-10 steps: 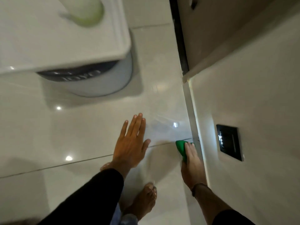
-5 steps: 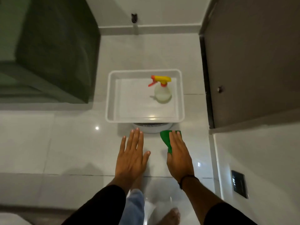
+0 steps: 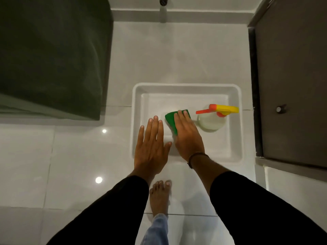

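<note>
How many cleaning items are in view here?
2. A green sponge in the right hand, over the white tray; a spray bottle standing in the tray, right of it. None seems hidden.

Sleeves (image 3: 109, 209): black, long, both arms. Right hand (image 3: 188, 137): thin dark band (image 3: 197, 155) at wrist. Trouser leg (image 3: 157, 230): light-blue denim. Foot (image 3: 159, 197): bare.
</note>
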A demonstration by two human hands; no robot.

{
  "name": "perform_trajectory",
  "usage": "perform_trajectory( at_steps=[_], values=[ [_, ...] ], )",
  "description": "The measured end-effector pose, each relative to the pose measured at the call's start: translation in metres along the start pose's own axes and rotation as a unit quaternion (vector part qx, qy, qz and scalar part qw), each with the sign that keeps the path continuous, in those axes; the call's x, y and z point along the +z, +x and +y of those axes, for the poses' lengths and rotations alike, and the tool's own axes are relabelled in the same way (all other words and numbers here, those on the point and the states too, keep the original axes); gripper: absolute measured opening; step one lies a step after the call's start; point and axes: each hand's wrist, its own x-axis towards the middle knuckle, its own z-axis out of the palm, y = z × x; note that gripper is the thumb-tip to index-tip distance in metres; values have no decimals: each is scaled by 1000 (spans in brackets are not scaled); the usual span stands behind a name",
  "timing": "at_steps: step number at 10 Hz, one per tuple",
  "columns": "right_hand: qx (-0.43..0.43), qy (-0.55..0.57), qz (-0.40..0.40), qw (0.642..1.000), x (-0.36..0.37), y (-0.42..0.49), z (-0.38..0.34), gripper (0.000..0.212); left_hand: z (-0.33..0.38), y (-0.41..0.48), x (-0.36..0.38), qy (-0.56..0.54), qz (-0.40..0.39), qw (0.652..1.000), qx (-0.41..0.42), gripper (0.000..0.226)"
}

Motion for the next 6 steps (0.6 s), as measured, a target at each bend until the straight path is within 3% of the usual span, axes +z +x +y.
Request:
perform_trajectory(
  at_steps=[4,5,6],
  values=[
    [0,-90,-89,992,22,16,4,72,-11,9,29,-35,-1,999,5,78],
    [1,-84,-98,992,11,12,0,76,-10,6,22,-38,-3,999,-2,78],
    [47,22,-98,994,-21,-20,-18,81,-3,-15,-8,-48,3,999,9,79]
  ],
)
